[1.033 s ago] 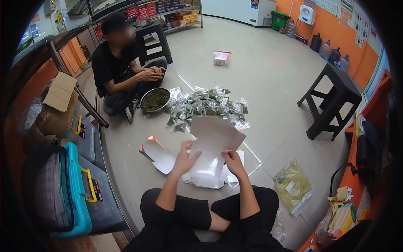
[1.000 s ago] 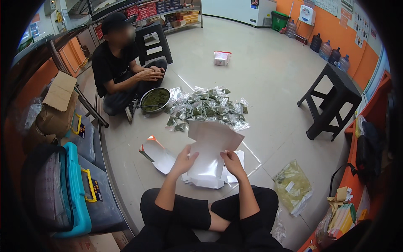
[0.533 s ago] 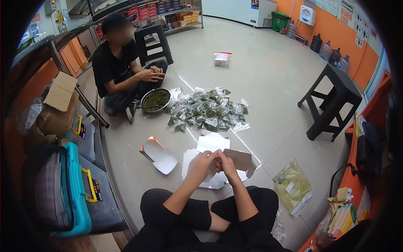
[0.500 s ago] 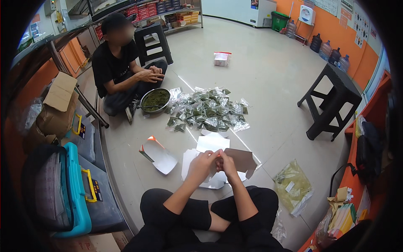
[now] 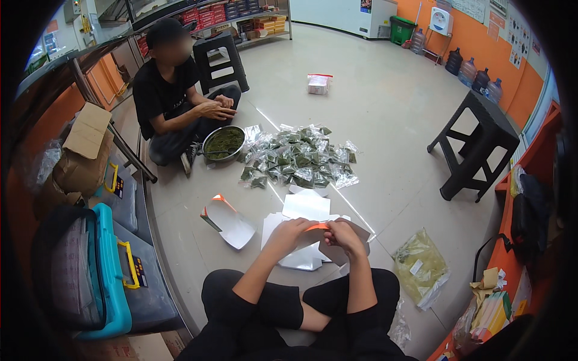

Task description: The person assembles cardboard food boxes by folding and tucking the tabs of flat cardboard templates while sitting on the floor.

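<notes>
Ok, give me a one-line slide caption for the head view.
Seated on the floor, both hands fold an orange-edged white sheet near a pile of small green packets.

Black stool (image 5: 475, 141); metal bowl (image 5: 223, 143); teal suitcase (image 5: 102, 271)

Big white sheet that was held up spread a second ago is down now; left hand (image 5: 290, 231) and right hand (image 5: 344, 233) have closed in together, pinching a small orange-edged card (image 5: 317, 227) low over the paper stack (image 5: 299, 256).
</notes>
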A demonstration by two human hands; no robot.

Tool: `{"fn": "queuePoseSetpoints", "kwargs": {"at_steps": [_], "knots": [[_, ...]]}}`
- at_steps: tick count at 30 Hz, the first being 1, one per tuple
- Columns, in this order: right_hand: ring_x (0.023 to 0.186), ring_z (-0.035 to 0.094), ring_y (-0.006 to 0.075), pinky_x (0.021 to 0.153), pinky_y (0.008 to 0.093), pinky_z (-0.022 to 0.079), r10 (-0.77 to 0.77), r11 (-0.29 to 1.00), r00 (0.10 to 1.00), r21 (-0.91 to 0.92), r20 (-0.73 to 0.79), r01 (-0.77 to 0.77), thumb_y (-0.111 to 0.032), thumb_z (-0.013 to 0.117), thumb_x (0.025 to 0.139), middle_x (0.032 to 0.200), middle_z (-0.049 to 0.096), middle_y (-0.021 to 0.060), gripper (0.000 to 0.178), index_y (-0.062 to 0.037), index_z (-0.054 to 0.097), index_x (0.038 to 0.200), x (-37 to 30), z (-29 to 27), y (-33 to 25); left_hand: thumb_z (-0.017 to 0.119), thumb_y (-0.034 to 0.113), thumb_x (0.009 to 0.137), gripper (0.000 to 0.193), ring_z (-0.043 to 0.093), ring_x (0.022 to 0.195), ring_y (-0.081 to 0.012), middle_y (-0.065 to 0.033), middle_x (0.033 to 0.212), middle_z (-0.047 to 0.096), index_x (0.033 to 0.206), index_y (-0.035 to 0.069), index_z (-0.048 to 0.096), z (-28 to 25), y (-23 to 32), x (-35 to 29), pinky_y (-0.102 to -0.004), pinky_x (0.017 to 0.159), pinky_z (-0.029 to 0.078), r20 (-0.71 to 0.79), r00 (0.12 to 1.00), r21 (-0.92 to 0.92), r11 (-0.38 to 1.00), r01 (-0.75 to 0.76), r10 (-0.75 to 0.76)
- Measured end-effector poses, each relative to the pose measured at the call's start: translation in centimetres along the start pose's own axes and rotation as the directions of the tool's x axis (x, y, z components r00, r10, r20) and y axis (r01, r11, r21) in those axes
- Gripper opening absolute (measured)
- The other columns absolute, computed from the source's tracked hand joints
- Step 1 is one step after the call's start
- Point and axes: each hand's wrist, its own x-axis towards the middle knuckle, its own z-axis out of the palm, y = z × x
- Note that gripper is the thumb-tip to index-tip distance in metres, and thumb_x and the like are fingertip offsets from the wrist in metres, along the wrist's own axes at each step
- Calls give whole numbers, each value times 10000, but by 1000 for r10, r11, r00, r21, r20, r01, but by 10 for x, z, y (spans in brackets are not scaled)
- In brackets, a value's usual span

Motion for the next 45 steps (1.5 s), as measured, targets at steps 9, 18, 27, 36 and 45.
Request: {"fn": "queuePoseSetpoints", "kwargs": {"at_steps": [9, 18, 27, 36, 45], "knots": [[571, 530, 68, 529, 221, 411, -530, 817, 845, -304, -64, 489, -245, 568, 889, 619, 574, 13, 276, 1, 601, 768, 13, 20, 15, 482, 45, 829, 232, 569, 924, -327, -142, 1010, 553, 1051, 69, 544, 9, 0, -3, -383, 765, 454, -219, 924, -400, 892, 209, -315], [610, 605, 105, 583, 233, 472, -691, 721, 645, -373, -325, 584, -153, 718, 762, 700, 666, 78, 208, 31, 678, 849, 9, 45, 16, 654, 169, 796, 129, 632, 745, -199, -76, 790, 612, 819, 46, 627, -5, 18, -1, -297, 605, 480, -368, 867, -92, 941, 325, -335], [616, 617, 126, 577, 234, 492, -611, 792, 759, -186, -226, 582, -138, 695, 779, 729, 657, 76, 181, 27, 651, 839, 24, 50, 32, 646, 208, 827, 197, 602, 703, -102, -54, 824, 650, 922, 38, 677, 17, -21, -4, -245, 574, 472, -267, 812, -513, 790, 336, -519], [734, 638, 137, 712, 271, 521, -389, 906, 894, 83, -220, 415, -233, 698, 805, 822, 660, 71, 310, 11, 616, 977, 28, 46, 38, 654, 201, 822, 220, 618, 725, -120, -74, 810, 646, 916, 2, 674, 24, -23, -2, -249, 631, 480, -258, 857, -566, 789, 241, -447], [823, 592, 106, 733, 246, 469, -383, 923, 919, -59, -95, 379, -291, 629, 863, 895, 640, 46, 301, -17, 629, 986, 30, 41, 37, 657, 185, 823, 183, 632, 688, -127, -63, 770, 657, 854, 7, 690, 3, -6, 0, -244, 618, 473, -259, 855, -536, 803, 260, -450]]}}
